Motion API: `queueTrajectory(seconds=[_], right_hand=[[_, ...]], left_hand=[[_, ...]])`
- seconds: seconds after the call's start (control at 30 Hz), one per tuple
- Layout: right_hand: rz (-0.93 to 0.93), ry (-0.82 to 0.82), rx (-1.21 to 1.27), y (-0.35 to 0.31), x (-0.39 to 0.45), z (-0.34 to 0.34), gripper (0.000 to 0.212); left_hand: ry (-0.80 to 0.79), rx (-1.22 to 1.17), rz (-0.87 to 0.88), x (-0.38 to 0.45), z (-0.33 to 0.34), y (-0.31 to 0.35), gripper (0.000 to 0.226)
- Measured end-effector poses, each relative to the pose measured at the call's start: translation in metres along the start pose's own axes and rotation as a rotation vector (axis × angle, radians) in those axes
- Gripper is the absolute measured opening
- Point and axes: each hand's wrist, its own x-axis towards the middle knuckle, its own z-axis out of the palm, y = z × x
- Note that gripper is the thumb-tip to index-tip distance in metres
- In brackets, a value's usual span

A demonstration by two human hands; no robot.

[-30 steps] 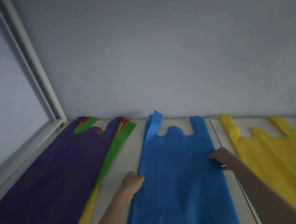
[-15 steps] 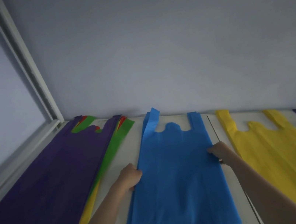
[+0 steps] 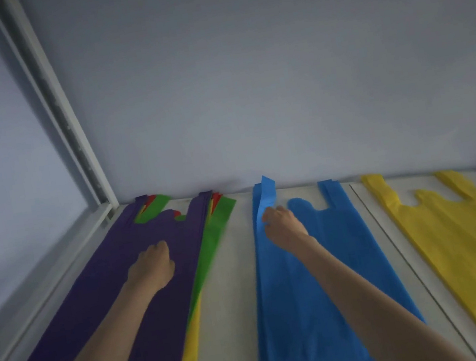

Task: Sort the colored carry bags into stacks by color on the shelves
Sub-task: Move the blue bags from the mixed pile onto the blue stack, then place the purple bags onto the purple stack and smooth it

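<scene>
While my left hand (image 3: 150, 267) is resting, fingers curled and holding nothing, on the purple bag (image 3: 118, 296) topping the mixed pile at the left of the white shelf (image 3: 229, 291), my right hand (image 3: 282, 224) is pinching the left handle of the blue bag (image 3: 321, 301) lying flat in the middle. A yellow bag (image 3: 473, 255) is lying to the right, well apart.

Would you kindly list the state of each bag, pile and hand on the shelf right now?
mixed pile: unsorted, green, yellow and red layers showing
purple bag: flat on top of that pile
blue bag: flat, alone, left handle raised
yellow bag: flat, alone
left hand: on the purple bag, grip unclear
right hand: at the blue bag's left handle, grip unclear
</scene>
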Motion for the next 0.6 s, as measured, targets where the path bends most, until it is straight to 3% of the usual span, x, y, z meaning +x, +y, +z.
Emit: queueTrajectory(seconds=[0.13,0.27,0.37,0.6], right_hand=[[-0.023,-0.020,0.070,-0.063,0.012,0.040,0.036],[0.130,-0.097,0.117,-0.107,0.021,0.082,0.034],[0.221,-0.166,0.086,-0.125,0.020,0.109,0.044],[0.275,0.031,-0.050,-0.150,0.017,0.134,0.046]], left_hand=[[0.006,0.045,-0.028,0.010,-0.006,-0.072,0.029],[-0.018,0.084,-0.062,0.014,-0.003,-0.134,0.031],[-0.028,0.095,-0.040,0.013,0.009,-0.158,0.036],[0.055,0.042,0.049,0.009,0.020,-0.170,0.037]])
